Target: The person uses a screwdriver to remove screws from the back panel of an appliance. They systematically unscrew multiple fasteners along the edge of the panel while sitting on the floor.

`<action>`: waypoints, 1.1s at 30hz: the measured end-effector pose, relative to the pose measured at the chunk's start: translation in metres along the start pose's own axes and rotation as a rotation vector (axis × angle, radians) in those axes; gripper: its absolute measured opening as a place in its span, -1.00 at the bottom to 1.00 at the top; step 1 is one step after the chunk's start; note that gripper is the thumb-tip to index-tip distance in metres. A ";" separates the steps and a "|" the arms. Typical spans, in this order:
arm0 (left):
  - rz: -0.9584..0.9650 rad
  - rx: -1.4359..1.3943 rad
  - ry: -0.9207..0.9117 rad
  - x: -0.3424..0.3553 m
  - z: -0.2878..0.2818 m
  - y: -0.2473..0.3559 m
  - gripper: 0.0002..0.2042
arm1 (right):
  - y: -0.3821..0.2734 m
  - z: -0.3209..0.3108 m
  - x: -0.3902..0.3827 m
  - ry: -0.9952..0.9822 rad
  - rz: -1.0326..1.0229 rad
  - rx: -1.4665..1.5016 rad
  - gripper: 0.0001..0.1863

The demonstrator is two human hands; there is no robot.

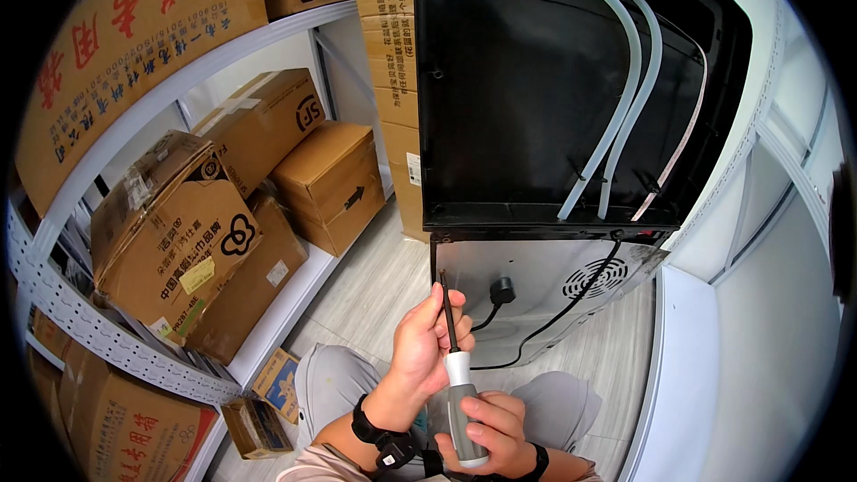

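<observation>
My right hand (486, 428) is closed around the grey-and-white handle of a screwdriver (460, 411), whose dark shaft points up and away from me. My left hand (424, 339) is closed around that shaft near its tip, at the left edge of a silver metal panel (544, 303). Whether a screw sits at the tip is too small to tell. The panel has a round vent, a black plug and cables. Above it is a black appliance back (518, 107) with two translucent hoses (629, 89) and a pale wire.
Cardboard boxes (326, 187) fill white shelving (286, 295) on the left, and a tall carton (393, 54) stands beside the appliance. My knees are bent over the wood-look floor (357, 277). A white wall and ledge (669, 366) are at the right; small boxes (254, 428) lie lower left.
</observation>
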State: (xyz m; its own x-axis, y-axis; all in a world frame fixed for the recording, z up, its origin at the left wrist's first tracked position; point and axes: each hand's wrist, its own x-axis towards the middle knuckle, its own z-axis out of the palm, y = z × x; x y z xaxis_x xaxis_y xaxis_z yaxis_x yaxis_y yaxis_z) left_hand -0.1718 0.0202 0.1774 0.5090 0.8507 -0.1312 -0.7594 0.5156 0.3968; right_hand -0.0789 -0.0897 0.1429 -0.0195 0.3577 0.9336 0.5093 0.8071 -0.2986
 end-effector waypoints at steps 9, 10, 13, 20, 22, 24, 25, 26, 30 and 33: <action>0.105 0.216 0.011 0.001 -0.004 -0.005 -0.63 | -0.004 0.001 0.003 0.085 0.050 0.001 -0.37; 0.110 0.205 0.018 0.000 -0.001 -0.006 -0.63 | -0.004 0.003 0.002 0.127 0.065 0.008 -0.35; 0.111 0.162 0.016 0.000 0.001 -0.008 -0.63 | -0.004 0.005 0.001 0.157 0.119 0.012 -0.26; 0.074 0.073 -0.009 -0.001 -0.002 -0.008 -0.62 | 0.001 -0.001 0.002 0.027 -0.014 0.003 -0.35; 0.052 0.074 0.007 0.000 -0.001 -0.008 -0.61 | -0.001 -0.005 0.004 0.010 -0.015 -0.037 -0.42; 0.034 0.046 0.001 0.001 -0.003 -0.010 -0.61 | -0.001 -0.006 0.005 -0.004 -0.020 -0.064 -0.46; 0.026 0.020 -0.012 0.004 -0.007 -0.011 -0.61 | -0.002 -0.006 0.005 -0.010 -0.023 -0.077 -0.48; 0.019 -0.006 -0.024 0.005 -0.010 -0.012 -0.61 | -0.002 -0.006 0.005 -0.016 -0.024 -0.085 -0.49; 0.096 0.110 0.006 0.002 -0.006 -0.011 -0.63 | -0.002 -0.002 0.001 0.011 -0.007 -0.114 -0.47; 0.124 0.145 -0.002 0.000 -0.007 -0.011 -0.65 | -0.004 -0.001 0.005 0.060 0.042 -0.119 -0.42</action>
State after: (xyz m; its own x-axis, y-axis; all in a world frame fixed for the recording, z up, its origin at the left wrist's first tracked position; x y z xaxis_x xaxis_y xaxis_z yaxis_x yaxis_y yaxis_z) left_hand -0.1665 0.0155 0.1673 0.4161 0.9065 -0.0718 -0.7500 0.3868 0.5366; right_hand -0.0801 -0.0913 0.1489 0.0539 0.3588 0.9319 0.6069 0.7293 -0.3159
